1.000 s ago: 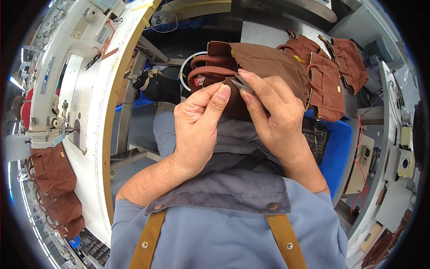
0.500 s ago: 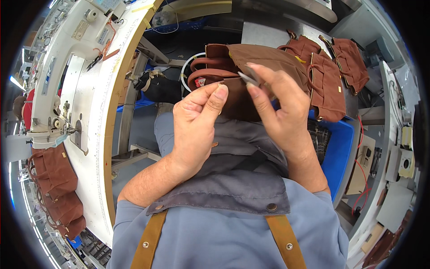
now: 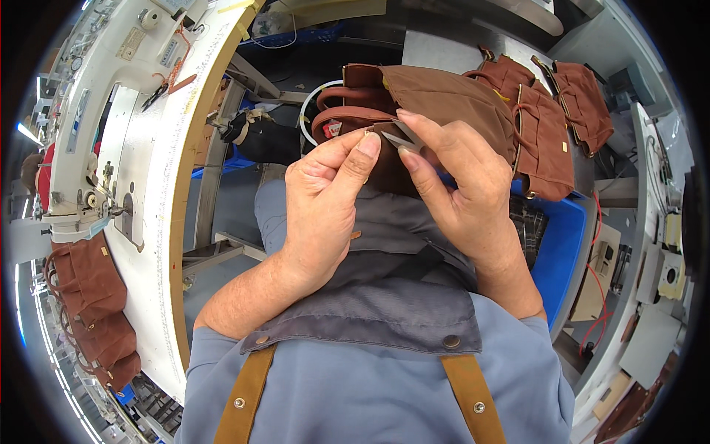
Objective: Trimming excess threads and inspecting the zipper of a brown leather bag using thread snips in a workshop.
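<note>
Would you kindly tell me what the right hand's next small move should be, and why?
I'd probably angle the snips slightly away from the left hand before closing them: the right hand holds them open, pointing toward the left's pinch, very close by.

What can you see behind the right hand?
Behind the right hand is a brown bag, showing above the hand, with its handles to the left. A blue bin shows lower right. Whatever lies directly behind the hand itself is covered.

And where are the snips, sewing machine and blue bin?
Snips (image 3: 400, 140): head view, on a blade.
Sewing machine (image 3: 106, 70): head view, on its white arm.
Blue bin (image 3: 560, 255): head view, on its side wall.
</note>
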A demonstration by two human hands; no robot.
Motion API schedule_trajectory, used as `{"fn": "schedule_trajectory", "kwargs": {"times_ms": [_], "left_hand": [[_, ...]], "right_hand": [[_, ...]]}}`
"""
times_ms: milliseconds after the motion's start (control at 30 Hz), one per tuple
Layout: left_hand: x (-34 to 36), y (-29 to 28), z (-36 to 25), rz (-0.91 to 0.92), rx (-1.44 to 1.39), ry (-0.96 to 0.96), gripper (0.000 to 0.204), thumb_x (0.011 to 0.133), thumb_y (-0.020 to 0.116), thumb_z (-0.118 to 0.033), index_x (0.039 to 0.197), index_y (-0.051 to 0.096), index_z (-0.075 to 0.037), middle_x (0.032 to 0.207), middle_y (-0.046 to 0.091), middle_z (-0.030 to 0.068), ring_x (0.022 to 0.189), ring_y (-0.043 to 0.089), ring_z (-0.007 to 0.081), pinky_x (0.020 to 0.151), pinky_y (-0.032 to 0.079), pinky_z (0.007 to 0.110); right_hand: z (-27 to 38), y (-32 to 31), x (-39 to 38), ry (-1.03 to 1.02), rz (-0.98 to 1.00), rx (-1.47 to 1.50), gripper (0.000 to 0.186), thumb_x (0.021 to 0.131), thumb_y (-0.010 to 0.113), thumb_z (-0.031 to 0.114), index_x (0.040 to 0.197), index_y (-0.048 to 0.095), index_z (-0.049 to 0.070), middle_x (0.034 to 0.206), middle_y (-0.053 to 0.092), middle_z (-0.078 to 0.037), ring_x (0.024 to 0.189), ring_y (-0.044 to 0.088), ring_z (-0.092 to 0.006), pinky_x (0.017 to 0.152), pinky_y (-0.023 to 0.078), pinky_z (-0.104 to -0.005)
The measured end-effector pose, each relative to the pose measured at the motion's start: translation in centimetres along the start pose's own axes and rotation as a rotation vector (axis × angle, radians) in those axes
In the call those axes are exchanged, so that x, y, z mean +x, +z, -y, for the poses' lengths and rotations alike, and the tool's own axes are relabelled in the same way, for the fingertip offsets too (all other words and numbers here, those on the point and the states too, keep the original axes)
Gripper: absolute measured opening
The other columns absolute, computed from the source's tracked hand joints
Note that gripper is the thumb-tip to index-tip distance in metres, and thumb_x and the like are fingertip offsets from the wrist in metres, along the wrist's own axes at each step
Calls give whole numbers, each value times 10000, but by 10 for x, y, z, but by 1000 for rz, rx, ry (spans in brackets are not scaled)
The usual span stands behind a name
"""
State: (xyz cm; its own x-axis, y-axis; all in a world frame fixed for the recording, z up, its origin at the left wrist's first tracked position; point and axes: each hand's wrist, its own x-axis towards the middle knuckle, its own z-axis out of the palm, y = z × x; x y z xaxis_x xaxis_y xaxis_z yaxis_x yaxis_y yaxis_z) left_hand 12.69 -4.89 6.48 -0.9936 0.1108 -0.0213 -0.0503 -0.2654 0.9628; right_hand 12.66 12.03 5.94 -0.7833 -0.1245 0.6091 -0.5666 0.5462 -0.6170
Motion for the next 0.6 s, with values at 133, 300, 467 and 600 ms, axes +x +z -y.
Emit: {"fn": "schedule_trajectory", "kwargs": {"times_ms": [133, 300, 467, 600], "left_hand": [[0, 4, 0, -22, -17, 4, 257, 1033, 631, -169, 1157, 723, 36, 940, 703, -3, 816, 549, 9, 710, 436, 178], [-2, -2, 0, -2, 49, -9, 247, 1035, 626, -164, 1150, 726, 30, 978, 720, 13, 892, 600, 33, 794, 488, 199], [-3, 0, 2, 57, 80, 35, 242, 1033, 633, -162, 1151, 723, 29, 983, 711, -1, 888, 586, 27, 796, 486, 200], [3, -4, 1, 20, 12, 20, 238, 1029, 641, -166, 1148, 723, 22, 953, 698, -25, 854, 565, 19, 762, 464, 195]], "right_hand": [[-4, 1, 0, -45, -16, -19, 375, 850, 762, 57, 1219, 698, 39, 806, 640, -69, 625, 612, -172, 545, 486, -292], [-3, 0, 1, -77, -20, -44, 368, 854, 756, 74, 1215, 688, 48, 815, 644, -64, 597, 626, -192, 512, 501, -303], [-1, 0, 4, -78, -49, -38, 386, 844, 772, 34, 1225, 707, 38, 786, 630, -74, 643, 592, -154, 570, 466, -283], [-9, -6, 6, -35, -109, 7, 366, 849, 767, 51, 1208, 694, 31, 804, 632, -93, 651, 612, -212, 564, 493, -316]]}}
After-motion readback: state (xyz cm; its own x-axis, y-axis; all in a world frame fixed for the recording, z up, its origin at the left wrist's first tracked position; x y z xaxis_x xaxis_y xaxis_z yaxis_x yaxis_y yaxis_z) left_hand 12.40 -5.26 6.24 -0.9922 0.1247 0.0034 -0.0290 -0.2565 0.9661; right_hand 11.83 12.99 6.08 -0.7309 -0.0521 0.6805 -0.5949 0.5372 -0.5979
